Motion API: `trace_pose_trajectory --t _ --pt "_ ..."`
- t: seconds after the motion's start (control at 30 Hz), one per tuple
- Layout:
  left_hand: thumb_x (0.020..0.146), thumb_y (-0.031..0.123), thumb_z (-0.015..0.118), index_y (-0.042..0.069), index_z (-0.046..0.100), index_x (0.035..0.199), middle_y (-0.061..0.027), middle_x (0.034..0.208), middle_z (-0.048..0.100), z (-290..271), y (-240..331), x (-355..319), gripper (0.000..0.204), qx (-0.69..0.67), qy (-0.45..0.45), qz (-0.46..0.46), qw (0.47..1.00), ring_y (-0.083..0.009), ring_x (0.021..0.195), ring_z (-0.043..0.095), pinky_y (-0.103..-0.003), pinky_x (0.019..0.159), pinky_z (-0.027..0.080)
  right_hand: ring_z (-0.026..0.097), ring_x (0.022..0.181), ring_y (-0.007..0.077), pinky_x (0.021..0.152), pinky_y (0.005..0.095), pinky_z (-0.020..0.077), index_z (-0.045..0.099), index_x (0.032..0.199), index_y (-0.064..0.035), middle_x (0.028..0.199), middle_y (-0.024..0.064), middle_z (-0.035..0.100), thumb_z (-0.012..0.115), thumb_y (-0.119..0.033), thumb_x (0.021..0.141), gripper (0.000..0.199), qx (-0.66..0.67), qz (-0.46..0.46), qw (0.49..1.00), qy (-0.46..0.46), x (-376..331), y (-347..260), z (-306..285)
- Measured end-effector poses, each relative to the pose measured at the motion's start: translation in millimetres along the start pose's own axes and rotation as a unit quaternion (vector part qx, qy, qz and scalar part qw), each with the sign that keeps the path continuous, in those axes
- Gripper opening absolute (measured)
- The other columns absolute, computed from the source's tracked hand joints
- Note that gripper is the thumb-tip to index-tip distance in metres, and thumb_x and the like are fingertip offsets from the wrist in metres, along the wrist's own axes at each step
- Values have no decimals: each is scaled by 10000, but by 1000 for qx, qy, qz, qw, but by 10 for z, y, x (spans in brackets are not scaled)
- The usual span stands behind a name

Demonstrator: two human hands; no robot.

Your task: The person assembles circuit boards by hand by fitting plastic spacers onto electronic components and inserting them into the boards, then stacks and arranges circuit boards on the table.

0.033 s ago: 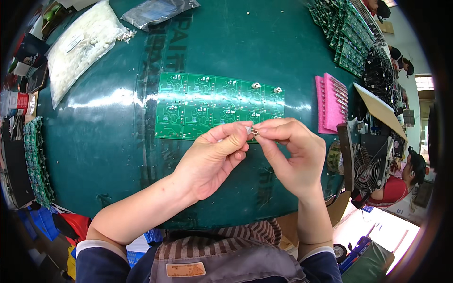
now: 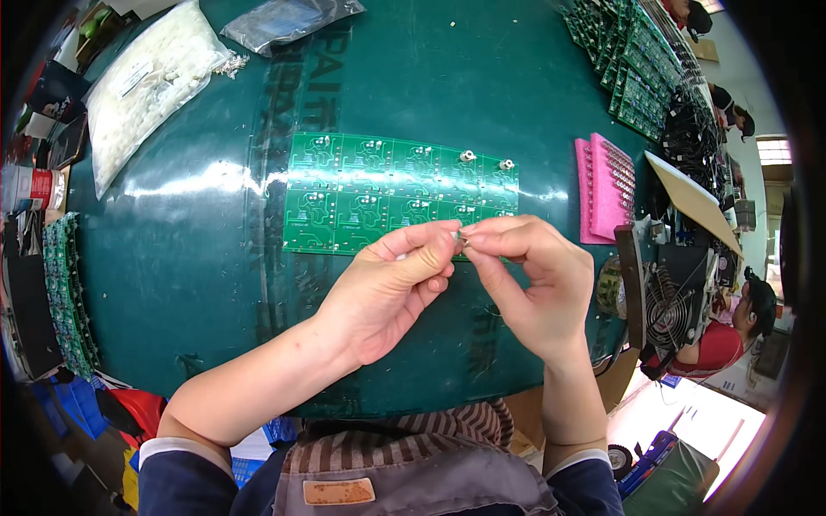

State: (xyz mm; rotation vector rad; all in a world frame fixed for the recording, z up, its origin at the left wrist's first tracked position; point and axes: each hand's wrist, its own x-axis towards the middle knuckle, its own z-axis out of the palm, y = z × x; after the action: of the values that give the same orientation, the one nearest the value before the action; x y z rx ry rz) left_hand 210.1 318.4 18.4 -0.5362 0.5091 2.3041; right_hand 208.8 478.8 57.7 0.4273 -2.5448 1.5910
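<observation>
Beyond the fingers, leftward, we saw a grey plastic bag; to their right, a black fan and, farther out, a person in red.

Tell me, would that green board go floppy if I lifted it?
The green board would probably stay stiff, because it looks like a flat, hard sheet. It looks thin, so it's likely light. The silver parts standing on it might wobble if they're loose, which I can't see.

a glossy dark green tabletop is streaked by white glare, while a pale grey wall is broken by a bright rectangular window at right.
</observation>
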Motion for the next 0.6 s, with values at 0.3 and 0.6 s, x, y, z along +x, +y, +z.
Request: trace_pose_trajectory --t 0.3,0.6 --pt "854 207 628 53 575 992 2 858 599 -126 51 -2 214 24 -35 -4 999 -58 736 552 -165 641 465 654 779 186 692 261 511 671 802 -8 837 93 674 674 63 699 125 1 -63 995 -81 202 94 -1" --pt "974 200 374 -39 428 1176 -207 1147 541 39 80 -103 318 25 20 13 999 -190 936 589 -313 816 488 657 710 200 649 285 508 655 808 -6 773 106 668 637 -39 744 74 -171 -38 980 -93 879 421 127"
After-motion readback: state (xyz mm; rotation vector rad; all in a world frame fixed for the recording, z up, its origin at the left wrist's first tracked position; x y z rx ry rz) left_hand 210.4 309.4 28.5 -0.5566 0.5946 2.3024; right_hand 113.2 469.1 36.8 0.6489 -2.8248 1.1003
